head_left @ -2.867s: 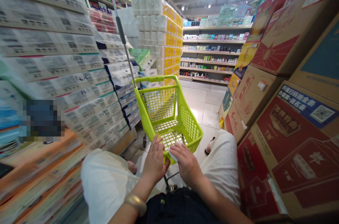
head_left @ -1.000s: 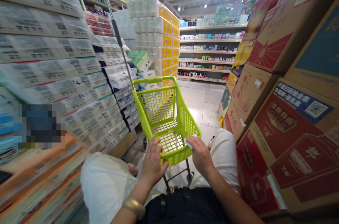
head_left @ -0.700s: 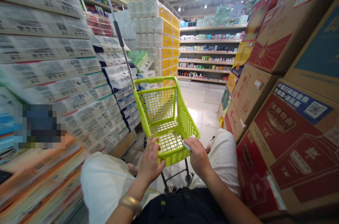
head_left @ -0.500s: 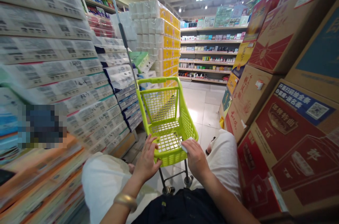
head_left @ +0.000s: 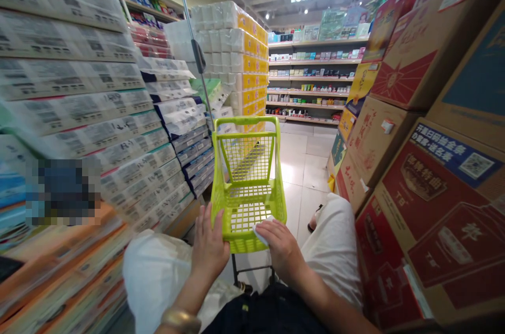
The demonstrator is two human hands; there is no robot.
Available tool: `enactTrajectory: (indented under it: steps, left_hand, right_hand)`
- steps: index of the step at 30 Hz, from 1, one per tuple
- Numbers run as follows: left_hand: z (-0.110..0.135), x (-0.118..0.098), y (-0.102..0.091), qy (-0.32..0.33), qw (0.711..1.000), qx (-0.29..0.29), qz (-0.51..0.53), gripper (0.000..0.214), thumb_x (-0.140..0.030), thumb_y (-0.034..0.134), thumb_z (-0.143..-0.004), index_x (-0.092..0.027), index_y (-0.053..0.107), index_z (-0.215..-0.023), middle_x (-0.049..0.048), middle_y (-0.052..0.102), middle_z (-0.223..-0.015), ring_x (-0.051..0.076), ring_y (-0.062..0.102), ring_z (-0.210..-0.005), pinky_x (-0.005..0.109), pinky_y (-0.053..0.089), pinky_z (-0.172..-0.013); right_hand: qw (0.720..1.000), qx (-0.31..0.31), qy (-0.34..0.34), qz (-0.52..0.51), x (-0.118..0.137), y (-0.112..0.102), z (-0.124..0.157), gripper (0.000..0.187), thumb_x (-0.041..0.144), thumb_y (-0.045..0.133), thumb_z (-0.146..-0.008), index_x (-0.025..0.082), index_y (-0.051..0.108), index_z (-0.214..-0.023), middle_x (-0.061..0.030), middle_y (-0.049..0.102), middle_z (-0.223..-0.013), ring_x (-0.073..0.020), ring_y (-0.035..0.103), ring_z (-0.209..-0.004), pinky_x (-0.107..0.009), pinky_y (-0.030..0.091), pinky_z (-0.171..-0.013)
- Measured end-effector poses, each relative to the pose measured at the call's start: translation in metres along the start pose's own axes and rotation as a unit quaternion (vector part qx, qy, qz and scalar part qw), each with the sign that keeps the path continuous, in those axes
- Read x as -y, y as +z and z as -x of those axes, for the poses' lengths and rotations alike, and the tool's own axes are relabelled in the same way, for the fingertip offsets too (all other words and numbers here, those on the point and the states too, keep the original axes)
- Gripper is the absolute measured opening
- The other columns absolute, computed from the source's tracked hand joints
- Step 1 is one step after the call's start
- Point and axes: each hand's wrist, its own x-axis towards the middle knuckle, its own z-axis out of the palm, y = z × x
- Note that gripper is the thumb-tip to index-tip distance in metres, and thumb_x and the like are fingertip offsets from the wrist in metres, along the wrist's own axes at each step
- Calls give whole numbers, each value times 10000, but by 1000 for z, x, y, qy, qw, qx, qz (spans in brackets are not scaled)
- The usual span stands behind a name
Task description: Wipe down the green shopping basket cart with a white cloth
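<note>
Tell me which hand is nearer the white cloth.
Right. The right hand holds the cloth at the basket's near rim; the left hand is at its near left corner, apart from the cloth.

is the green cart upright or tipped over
Upright: the cart stands with its basket opening upward, its handle above and its legs below.

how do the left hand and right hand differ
The right hand holds a white cloth at the near rim of the green basket; the left hand shows none. The left hand's fingers are partly spread; the right hand's lie close together. The left wrist wears a gold bangle; the right wrist shows none. Both hands are at the basket's near end.
</note>
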Motion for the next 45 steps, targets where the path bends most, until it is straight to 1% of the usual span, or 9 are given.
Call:
enactTrajectory:
  steps: [4, 8, 11, 13, 19, 26, 35, 42, 45]
  left_hand:
    - [-1, -49, 3, 27, 999, 27, 9, 854, -43, 502, -653, -177, 253, -1460, 174, 294, -1533, 364, 184, -1458, 603, 318, -1124]
    - [-6, -76, 10, 33, 998, 26, 46, 774, -60, 499, -646, -163, 370, -1402, 167, 440, -1439, 342, 312, -1406, 577, 335, -1114]
    - [-7, -78, 8, 36, 996, 65, 54, 590, -71, 519, -608, -211, 579, -1178, 126, 565, -1317, 331, 431, -1324, 594, 300, -1123]
    - [-7, -76, 5, 39, 994, 87, 61, 462, -74, 524, -607, -234, 640, -1024, 102, 626, -1216, 321, 501, -1254, 608, 291, -1121]
    - [-7, -76, -4, 51, 991, 119, 44, 272, -94, 533, -642, -210, 659, -854, 113, 664, -1089, 331, 555, -1169, 602, 363, -1069]
    - [-11, -93, -11, 73, 978, 172, 98, 286, -108, 506, -704, -227, 631, -932, 57, 662, -960, 244, 611, -1009, 525, 401, -1061]
    - [-14, -89, -16, 49, 979, 170, 99, 96, -271, 554, -783, -213, 620, -745, 34, 649, -777, 216, 603, -822, 471, 419, -989]
    - [-23, -95, -36, 23, 964, 261, 46, 192, -375, 571, -800, -197, 631, -763, 71, 678, -833, 247, 618, -853, 424, 426, -874]
    - [-23, -103, -34, 27, 957, 286, 46, 199, -383, 558, -826, -201, 637, -843, 71, 688, -894, 243, 627, -856, 362, 438, -766]
  right_hand:
    - [999, 33, -25, -25, 2, -6, 3, 435, 53, 393, -896, 220, 607, -1236, -71, 708, -1161, -171, 624, -1142, -399, 483, -1025]
    - [998, 25, -52, 3, -14, -23, 7, 414, 79, 412, -920, 238, 616, -1244, -62, 706, -1174, -183, 587, -1213, -415, 467, -1054]
    - [999, -22, -13, 38, -30, -34, 10, 436, 68, 394, -924, 248, 617, -1253, -68, 702, -1183, -201, 581, -1227, -450, 477, -1043]
    - [998, -39, 2, 41, -33, -35, 11, 439, 66, 387, -927, 249, 615, -1255, -74, 700, -1186, -206, 589, -1217, -463, 484, -1034]
    - [999, 19, -49, -1, -23, -23, 9, 384, 75, 414, -925, 221, 623, -1212, -66, 700, -1188, -193, 586, -1215, -431, 480, -1044]
    - [1000, -15, -12, -8, -43, -36, 4, 411, 71, 398, -935, 231, 606, -1251, -81, 693, -1198, -203, 582, -1224, -468, 481, -1044]
    - [999, 16, -7, -34, -23, -36, 28, 383, 89, 439, -941, 229, 599, -1260, -88, 677, -1226, -212, 541, -1271, -465, 452, -1078]
    - [993, 66, -59, -72, -36, -39, -2, 391, 87, 413, -953, 228, 589, -1273, -87, 674, -1229, -204, 537, -1273, -452, 456, -1077]
    - [994, 56, -39, -84, -46, -37, -14, 398, 88, 401, -951, 240, 603, -1258, -84, 676, -1220, -205, 542, -1267, -459, 466, -1067]
